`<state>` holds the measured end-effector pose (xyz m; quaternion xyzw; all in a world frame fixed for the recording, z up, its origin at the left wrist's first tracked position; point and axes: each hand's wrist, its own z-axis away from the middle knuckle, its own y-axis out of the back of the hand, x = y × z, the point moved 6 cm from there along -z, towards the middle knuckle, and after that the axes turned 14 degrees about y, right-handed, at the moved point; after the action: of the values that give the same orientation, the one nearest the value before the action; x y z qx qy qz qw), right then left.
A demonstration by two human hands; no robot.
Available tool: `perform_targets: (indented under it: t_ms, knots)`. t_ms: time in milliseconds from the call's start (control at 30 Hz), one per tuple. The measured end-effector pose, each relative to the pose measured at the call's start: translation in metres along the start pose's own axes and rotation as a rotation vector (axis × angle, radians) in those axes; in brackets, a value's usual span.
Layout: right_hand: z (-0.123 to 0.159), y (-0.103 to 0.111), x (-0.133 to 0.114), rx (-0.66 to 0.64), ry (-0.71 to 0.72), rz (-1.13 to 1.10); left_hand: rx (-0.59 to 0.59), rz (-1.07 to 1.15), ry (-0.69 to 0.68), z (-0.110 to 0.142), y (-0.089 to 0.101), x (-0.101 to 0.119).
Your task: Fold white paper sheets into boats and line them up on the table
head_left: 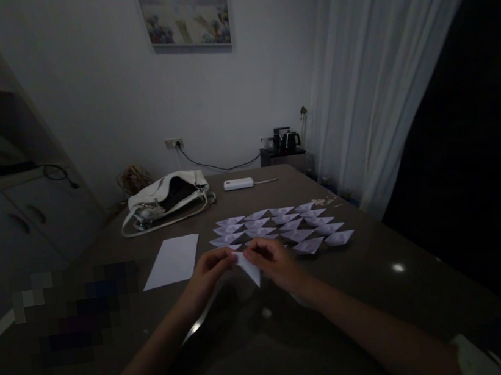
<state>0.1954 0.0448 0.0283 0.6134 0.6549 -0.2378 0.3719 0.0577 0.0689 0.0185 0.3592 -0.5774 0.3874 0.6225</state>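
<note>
Two hands are pinching a small folded paper near the rows of paper boats

The left hand (212, 267) and the right hand (277, 262) are both closing their fingertips on a small white folded paper (252, 269), just at the near side of the rows of white paper boats (308, 245), which are serving here as landmark. Left of these rows, flat white rectangular paper (173, 260) is lying on the dark, glossy table (385, 299); a white handbag (159, 191) is resting beyond them, to the left.

If the fingers are pulling unevenly, the thin paper could tear or its crease could become crooked, in my judgement. Because the hands are working so close to the rows, a knuckle could also push the nearest boats.

The folded paper is sitting between the two pinches: its upper edge is meeting the fingertips, and its sharp point is extending below them, towards the person.
</note>
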Motion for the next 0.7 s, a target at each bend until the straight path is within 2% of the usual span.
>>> perform_targets:
  t_ms: [133,367,533,700]
  knots:
    - [0.0,0.0,0.005,0.025,-0.08,-0.089,-0.04,-0.01,0.011,0.002,-0.004,0.0]
    - [0.001,-0.005,0.003,-0.018,-0.063,-0.125,-0.041,-0.058,0.026,0.008,-0.012,0.006]
    - [0.0,0.005,0.001,0.075,-0.041,-0.004,0.074,-0.064,-0.038,0.008,-0.003,0.011]
    - [0.0,0.017,-0.014,0.119,0.056,0.299,0.246,-0.084,-0.137,0.007,0.014,0.016]
